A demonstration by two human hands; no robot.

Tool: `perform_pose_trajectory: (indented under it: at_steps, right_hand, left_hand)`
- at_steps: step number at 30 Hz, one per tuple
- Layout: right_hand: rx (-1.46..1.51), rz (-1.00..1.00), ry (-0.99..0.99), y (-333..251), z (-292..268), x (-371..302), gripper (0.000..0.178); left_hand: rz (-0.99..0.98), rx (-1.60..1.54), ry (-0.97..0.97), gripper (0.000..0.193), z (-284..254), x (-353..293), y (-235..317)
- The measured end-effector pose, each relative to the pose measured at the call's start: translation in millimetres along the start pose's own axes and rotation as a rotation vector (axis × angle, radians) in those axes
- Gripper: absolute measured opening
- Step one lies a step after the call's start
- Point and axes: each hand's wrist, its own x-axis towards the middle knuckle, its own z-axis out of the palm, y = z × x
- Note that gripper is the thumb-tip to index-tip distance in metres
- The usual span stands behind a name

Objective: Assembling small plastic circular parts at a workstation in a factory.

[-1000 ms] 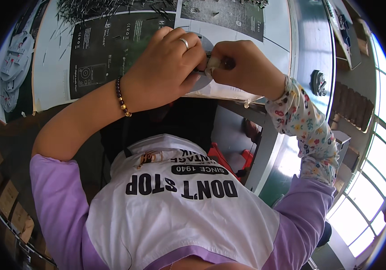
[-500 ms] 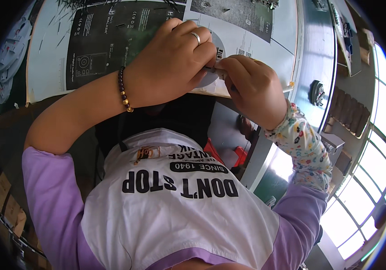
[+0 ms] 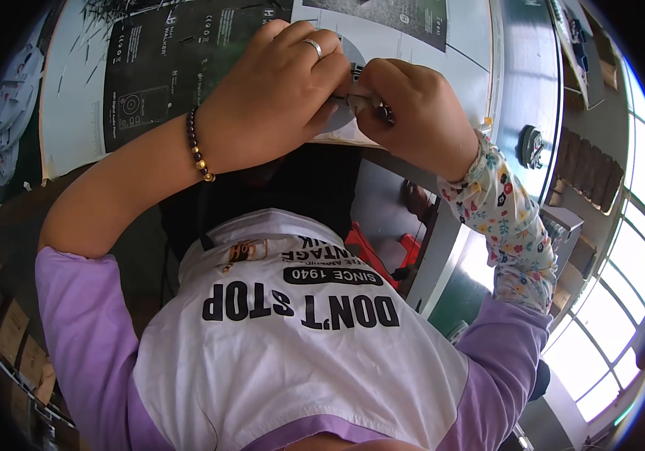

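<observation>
My left hand (image 3: 281, 94), with a ring and a beaded bracelet, is closed in a pinch over the worktable. A thin dark piece (image 3: 342, 96) shows at its fingertips. Close against it, my right hand (image 3: 415, 105) is also closed, its thumb and finger around a small pale piece (image 3: 360, 99). Something shiny shows beside the right thumb, too small to name. The fingertips nearly meet, so whether the two pieces touch is hidden. Beneath them lies a round grey patch (image 3: 353, 54) on the printed sheet.
The printed black-and-white sheet (image 3: 142, 83) covers the worktable. Many thin dark slivers (image 3: 104, 15) lie scattered at its far left. White pieces (image 3: 15, 120) are heaped beyond the left edge. A dark object (image 3: 531, 146) rests on the blue-green surface (image 3: 514, 98) at right.
Both hands have shifted a little up and left in the picture, along with the table. My right hand has turned, and more of the pale piece shows between its fingers.
</observation>
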Motion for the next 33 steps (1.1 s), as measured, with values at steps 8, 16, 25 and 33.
perform_pose_trajectory:
  at_steps: [8, 16, 25, 33]
  right_hand:
    - [0.279, 0.346, -0.057, 18.5, -49.2, -1.8, 0.023]
    - [-0.727, 1.154, 0.252, 197.7, -143.8, -336.1, 0.037]
    - [-0.236, 1.308, 0.651, 244.4, -125.2, -462.6, 0.034]
    - [-0.605, 1.739, 0.229, 248.4, -129.7, -457.5, 0.044]
  left_hand:
    - [-0.013, -0.028, 0.019, 0.027, -0.2, 1.7, -5.2]
    - [0.057, 0.144, -0.142, 0.074, -17.4, -4.0, 9.8]
    - [-0.230, 0.205, 0.343, 0.041, -134.1, -12.0, -70.1]
    - [-0.566, 0.801, 0.176, 0.028, -289.3, -141.2, -280.3]
